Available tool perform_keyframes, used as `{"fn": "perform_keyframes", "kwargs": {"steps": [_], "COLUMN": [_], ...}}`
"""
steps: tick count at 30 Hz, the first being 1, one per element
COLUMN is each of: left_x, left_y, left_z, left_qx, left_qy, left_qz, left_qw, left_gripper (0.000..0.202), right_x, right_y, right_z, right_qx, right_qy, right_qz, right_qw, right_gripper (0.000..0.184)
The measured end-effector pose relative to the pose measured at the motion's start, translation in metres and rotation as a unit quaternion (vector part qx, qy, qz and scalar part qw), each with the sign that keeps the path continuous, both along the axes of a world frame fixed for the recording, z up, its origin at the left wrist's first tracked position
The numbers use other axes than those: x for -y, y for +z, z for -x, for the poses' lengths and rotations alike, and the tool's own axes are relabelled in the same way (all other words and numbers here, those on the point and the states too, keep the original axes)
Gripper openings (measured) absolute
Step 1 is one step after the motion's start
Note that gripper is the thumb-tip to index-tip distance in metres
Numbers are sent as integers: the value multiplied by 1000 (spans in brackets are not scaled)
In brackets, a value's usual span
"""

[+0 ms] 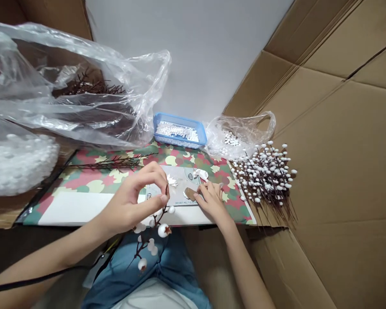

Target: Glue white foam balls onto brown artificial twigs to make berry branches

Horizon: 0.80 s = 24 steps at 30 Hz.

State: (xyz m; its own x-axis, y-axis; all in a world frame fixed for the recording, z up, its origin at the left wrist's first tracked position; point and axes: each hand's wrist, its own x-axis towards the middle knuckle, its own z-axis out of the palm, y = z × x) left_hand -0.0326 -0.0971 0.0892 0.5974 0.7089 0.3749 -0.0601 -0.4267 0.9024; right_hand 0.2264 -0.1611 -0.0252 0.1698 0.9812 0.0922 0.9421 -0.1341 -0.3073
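Note:
My left hand (148, 193) is closed, with thumb and fingertips pinching the top of a brown artificial berry branch (158, 218). The branch hangs over my lap below the table edge and bears several white berries. My right hand (212, 198) rests low over a grey printed card (176, 198), its fingers closed on the end of a small flat brown scraper-like piece (190, 194). White paste (172, 180) sits on the card beside my left fingers. Just beyond my right fingers lies a white tube (201, 174), partly crumpled.
A blue basket (180, 142) of white beads stands at the back, beside a clear bag (244, 133) with more. Finished-looking berry branches (266, 174) lie right. Bare brown twigs (116, 163) and large plastic bags (116, 116) are left. Cardboard walls (334, 150) flank the table.

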Motion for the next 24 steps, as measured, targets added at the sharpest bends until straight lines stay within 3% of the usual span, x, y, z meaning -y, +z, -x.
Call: {"fn": "perform_keyframes", "kwargs": {"steps": [3,5,8,10,13,17,24], "left_x": [-1,-2,-3,-3,-3,-3,1], "left_y": [-38,-57,-76,-84,-93,-98,-105], "left_z": [-2,-3,-4,-5,-7,-9,-10], "left_qx": [-26,-33,-33,-38,-40,-40,-25], "left_qy": [25,50,51,41,31,31,42], "left_qz": [51,77,105,122,134,136,122], "left_qw": [998,995,993,991,990,989,991], "left_gripper": [16,18,18,17,15,12,8], "right_x": [-3,-5,-7,-9,-14,-19,-18], "right_y": [-3,-3,4,12,24,31,31], "right_z": [-1,-2,-2,2,16,39,57], "right_qx": [-90,-227,-443,-520,-561,-550,-428], "right_qy": [-6,-3,-24,-45,-30,44,191], "right_qz": [-36,-64,-123,-174,-220,-247,-267], "right_qw": [995,972,888,835,797,797,842], "right_gripper": [11,13,14,14,13,8,21]}}
